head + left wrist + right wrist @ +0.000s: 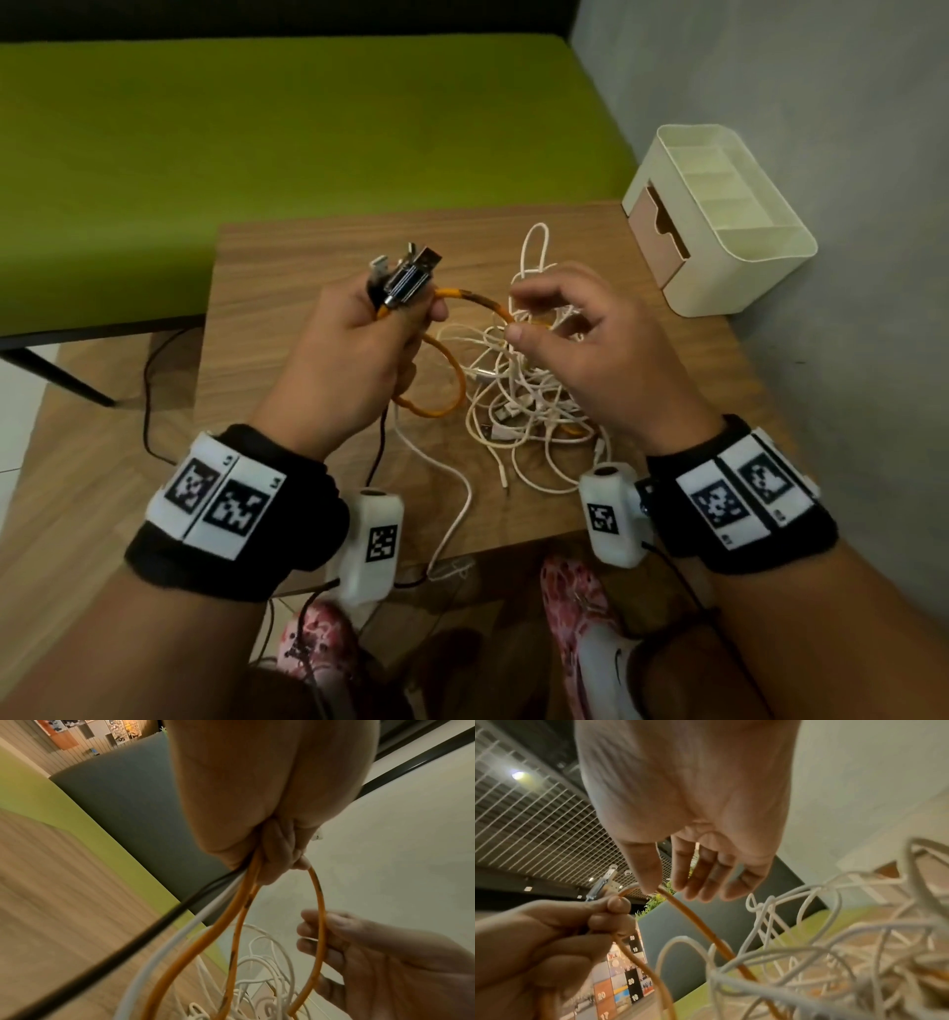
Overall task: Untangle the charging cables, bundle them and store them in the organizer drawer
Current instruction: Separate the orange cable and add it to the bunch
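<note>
My left hand (pixel 411 318) is raised over the wooden table (pixel 287 267) and grips coiled loops of an orange cable (pixel 452 390), with silver plugs (pixel 413 277) sticking up from the fist. From there the orange cable arcs right to my right hand (pixel 518 318), which pinches it between thumb and fingers. In the left wrist view my left hand (pixel 277 862) clamps the orange cable (pixel 241 923), and my right hand (pixel 334 943) curls round one strand. The right wrist view shows my right hand (pixel 666 890) on the orange cable (pixel 700 923). A white cable tangle (pixel 524 406) lies below both hands.
A cream organizer (pixel 744 246) stands at the table's back right corner by the grey wall, its tan drawer (pixel 660 226) facing left. One white cable (pixel 457 514) trails over the table's near edge. A green bench (pixel 308 154) lies behind the table.
</note>
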Demonstrator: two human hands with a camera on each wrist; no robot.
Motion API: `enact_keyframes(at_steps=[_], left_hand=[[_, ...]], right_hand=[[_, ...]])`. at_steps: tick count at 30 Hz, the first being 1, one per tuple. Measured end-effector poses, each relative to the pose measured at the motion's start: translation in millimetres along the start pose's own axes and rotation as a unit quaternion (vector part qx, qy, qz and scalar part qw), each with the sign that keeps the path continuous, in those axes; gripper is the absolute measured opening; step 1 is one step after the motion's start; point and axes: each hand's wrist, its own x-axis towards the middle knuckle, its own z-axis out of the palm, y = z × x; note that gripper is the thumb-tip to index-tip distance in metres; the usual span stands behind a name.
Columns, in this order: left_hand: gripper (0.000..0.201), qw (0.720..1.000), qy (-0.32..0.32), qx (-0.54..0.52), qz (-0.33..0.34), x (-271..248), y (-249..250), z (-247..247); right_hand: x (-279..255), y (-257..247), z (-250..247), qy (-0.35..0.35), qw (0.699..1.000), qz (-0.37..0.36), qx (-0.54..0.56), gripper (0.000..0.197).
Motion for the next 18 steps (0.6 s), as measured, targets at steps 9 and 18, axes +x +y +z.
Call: enact_keyframes(at_steps=[9, 18], left_hand=[[0.028, 0.978, -0.054, -0.200, 0.011, -0.2, 5.0, -6.3], [0.012, 0.895, 0.165, 0.411, 0.058, -1.3, 5.1, -4.7]], right_hand=[[-0.3, 17.5, 8.0, -0.127, 0.988, 0.076, 0.042, 0.017], [4.1, 30.5, 14.7, -0.025, 0.996, 0.002, -0.086, 0.017]])
